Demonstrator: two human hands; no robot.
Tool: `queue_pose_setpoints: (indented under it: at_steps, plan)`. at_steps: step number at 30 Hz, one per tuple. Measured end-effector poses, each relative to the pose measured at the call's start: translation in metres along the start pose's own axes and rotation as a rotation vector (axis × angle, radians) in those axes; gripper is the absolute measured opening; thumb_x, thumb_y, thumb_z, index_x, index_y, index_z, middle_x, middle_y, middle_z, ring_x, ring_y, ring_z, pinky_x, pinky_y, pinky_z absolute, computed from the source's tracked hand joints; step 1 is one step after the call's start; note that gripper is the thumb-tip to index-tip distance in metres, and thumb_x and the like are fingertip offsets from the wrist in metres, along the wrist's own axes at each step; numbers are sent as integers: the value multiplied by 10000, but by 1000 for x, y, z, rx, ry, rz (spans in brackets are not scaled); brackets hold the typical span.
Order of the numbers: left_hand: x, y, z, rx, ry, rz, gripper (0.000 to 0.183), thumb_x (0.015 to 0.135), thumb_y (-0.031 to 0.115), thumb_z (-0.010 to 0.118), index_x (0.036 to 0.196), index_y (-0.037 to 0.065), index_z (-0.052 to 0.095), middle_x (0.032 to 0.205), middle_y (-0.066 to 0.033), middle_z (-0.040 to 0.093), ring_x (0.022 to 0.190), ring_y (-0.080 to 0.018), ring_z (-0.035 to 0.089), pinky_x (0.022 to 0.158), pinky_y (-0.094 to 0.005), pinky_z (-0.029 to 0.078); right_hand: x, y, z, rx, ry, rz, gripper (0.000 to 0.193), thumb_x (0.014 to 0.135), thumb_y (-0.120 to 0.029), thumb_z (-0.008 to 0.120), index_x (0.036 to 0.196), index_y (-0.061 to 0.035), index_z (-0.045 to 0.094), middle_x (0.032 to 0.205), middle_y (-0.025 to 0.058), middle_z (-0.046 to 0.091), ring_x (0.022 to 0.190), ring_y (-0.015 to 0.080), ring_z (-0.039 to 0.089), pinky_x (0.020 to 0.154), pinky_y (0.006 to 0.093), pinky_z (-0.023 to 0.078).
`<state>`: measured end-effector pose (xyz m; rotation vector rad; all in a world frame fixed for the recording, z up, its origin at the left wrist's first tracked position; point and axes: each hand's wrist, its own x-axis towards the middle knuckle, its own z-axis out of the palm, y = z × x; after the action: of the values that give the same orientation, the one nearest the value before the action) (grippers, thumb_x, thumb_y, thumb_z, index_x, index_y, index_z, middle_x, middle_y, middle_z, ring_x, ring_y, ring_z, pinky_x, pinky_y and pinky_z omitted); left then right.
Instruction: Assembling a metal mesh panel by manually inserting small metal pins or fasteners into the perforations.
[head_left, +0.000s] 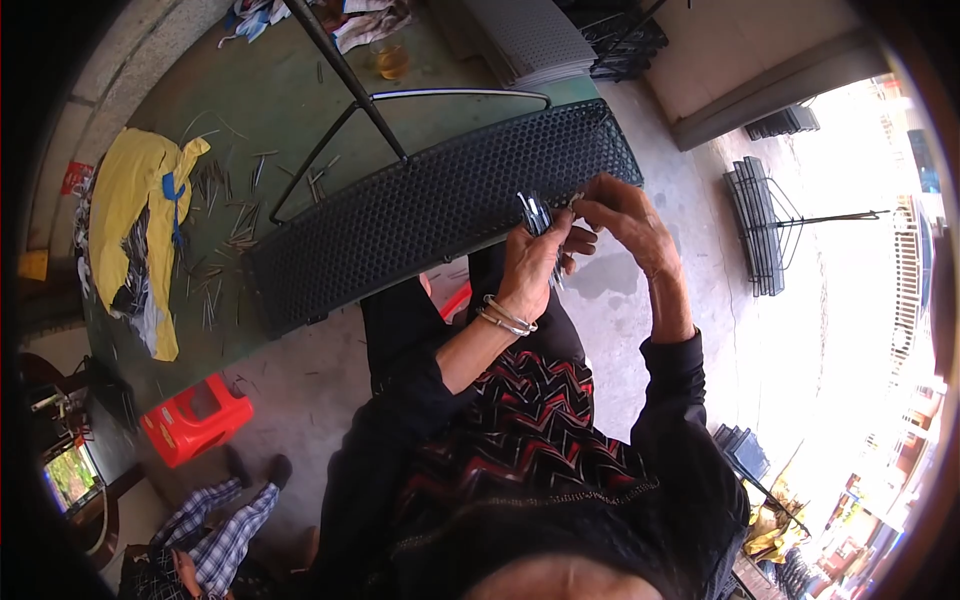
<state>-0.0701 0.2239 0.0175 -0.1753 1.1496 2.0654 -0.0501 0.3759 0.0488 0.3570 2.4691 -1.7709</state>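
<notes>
While I look down through the head camera, a black rod [348,75] with a wire brace [450,93] stands in the space beyond and leftward of the left hand [530,265] and the right hand [630,225]. Farther left, loose metal pieces [243,225] lie scattered, and past them I see a yellow bag [120,215]. Ahead of the hands sit a glass of amber liquid [393,65] and a stack of grey perforated panels [525,40]. Well off to their right are black racks [755,225]; nearer the body, to their left, is a red plastic stool [195,420].

Left and ahead of the hands spreads a green table [270,85], over a grey floor [320,385].

My view has the left hand gripping a bundle of thin metal strips [535,212], its long axis pointing away from the body, slightly leftward. Just beside it, the right hand's fingertips are pinched together; I cannot tell on what. Below and beyond both, a black mesh panel [450,180] slants lengthwise from near left to far right.
</notes>
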Motion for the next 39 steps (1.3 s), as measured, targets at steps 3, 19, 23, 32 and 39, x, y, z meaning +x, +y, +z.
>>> queue_pose_setpoints:
  at_steps: [3,19,23,32,39]
  plan:
    - [-1,-1,0,17,17,1,193,923,244,544,901,66,617,795,-67,680,652,-133,648,480,-222,368,0,1,1,20,-19,19,156,819,-153,607,827,1,584,713,9,526,685,89,484,607,250,391]
    - [8,-15,-4,-247,-90,-157,241,917,271,550,1033,59,553,864,-134,643,774,-219,646,666,-369,549,54,9,-37,-221,742,-283,133,859,-106,551,914,12,576,796,113,667,712,171,650,668,276,489]
    - [9,-14,-6,-316,-129,-198,216,927,241,532,1042,60,555,892,-141,633,802,-228,641,702,-387,549,70,21,-37,-262,751,-285,136,855,-123,555,910,-1,582,795,105,674,722,175,653,682,288,489]
    - [8,-12,-12,-268,-195,-217,230,919,265,554,1023,60,559,757,-83,596,587,-125,521,503,-246,426,84,40,-36,-585,737,-401,102,819,-126,582,873,-45,611,830,157,619,763,334,607,689,392,476]
    - [2,-1,-5,-135,-118,-156,191,908,256,571,982,84,538,764,-60,598,565,-74,452,459,-206,311,79,49,-38,-693,680,-241,174,820,-195,609,933,-82,677,853,137,609,806,300,596,739,358,457]
